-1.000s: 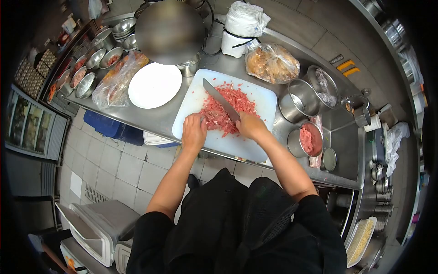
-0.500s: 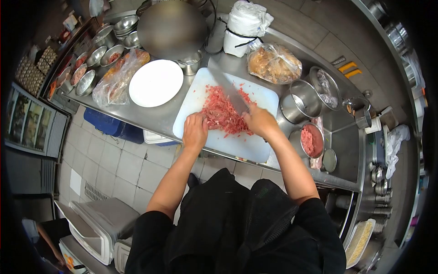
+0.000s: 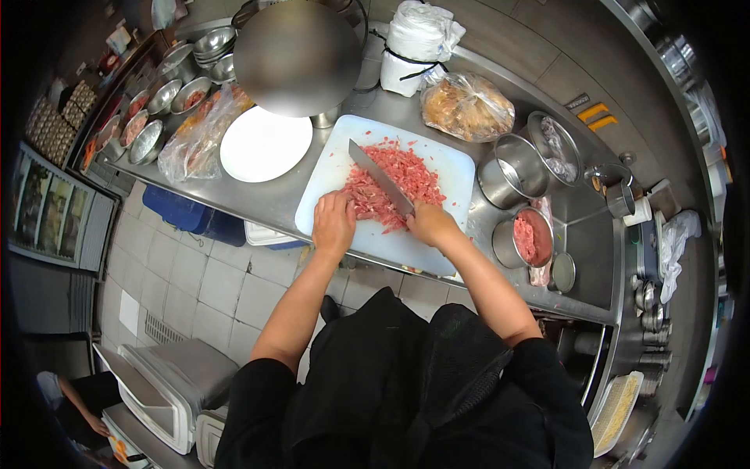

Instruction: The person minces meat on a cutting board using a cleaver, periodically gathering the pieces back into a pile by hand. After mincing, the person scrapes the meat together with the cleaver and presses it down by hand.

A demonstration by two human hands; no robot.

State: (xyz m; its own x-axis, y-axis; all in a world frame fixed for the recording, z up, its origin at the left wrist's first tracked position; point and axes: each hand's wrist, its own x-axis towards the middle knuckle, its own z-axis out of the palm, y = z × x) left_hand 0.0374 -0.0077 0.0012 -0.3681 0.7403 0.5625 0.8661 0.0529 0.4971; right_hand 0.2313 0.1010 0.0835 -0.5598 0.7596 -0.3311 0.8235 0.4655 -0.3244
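The right hand (image 3: 432,224) grips a chef's knife (image 3: 380,178) over chopped raw meat (image 3: 412,173) on a cutting board (image 3: 453,162). The left hand (image 3: 333,224) — fingers bunched, grip unclear — touches the meat.

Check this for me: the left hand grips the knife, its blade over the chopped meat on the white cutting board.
Wrong hand: the head view shows the right hand gripping the knife. Its blade is indeed over the chopped meat on the white cutting board.
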